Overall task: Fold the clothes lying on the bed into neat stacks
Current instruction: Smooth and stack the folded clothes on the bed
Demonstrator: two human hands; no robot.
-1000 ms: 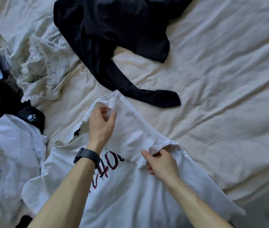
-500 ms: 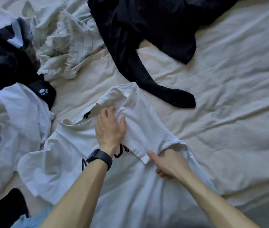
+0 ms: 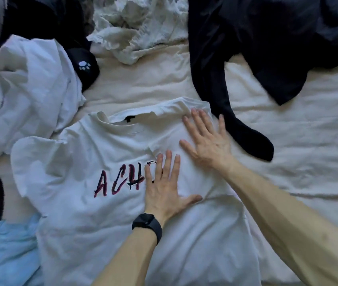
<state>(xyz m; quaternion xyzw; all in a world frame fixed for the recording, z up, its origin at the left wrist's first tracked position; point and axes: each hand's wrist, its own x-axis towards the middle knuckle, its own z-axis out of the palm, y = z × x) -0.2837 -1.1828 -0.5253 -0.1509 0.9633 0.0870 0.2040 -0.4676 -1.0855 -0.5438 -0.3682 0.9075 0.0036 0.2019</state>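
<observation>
A white T-shirt [image 3: 85,213] with dark red lettering lies face up on the bed, its right sleeve folded in over the chest. My left hand [image 3: 164,188], a black watch on its wrist, presses flat on the folded part beside the lettering. My right hand [image 3: 207,141] lies flat with spread fingers on the folded sleeve near the shoulder. Neither hand holds anything.
A black long-sleeved garment [image 3: 257,48] sprawls at the upper right, its sleeve end close to my right hand. A crumpled white garment [image 3: 29,89] and a black item with a paw print [image 3: 84,66] lie left. Cream frilled cloth [image 3: 135,27] is behind, light blue cloth [image 3: 5,250] at lower left.
Both hands let go of the sleeve they were pinching and now lie flat on it. The sleeve is folded over the chest, and the view has shifted so the lettering shows.
</observation>
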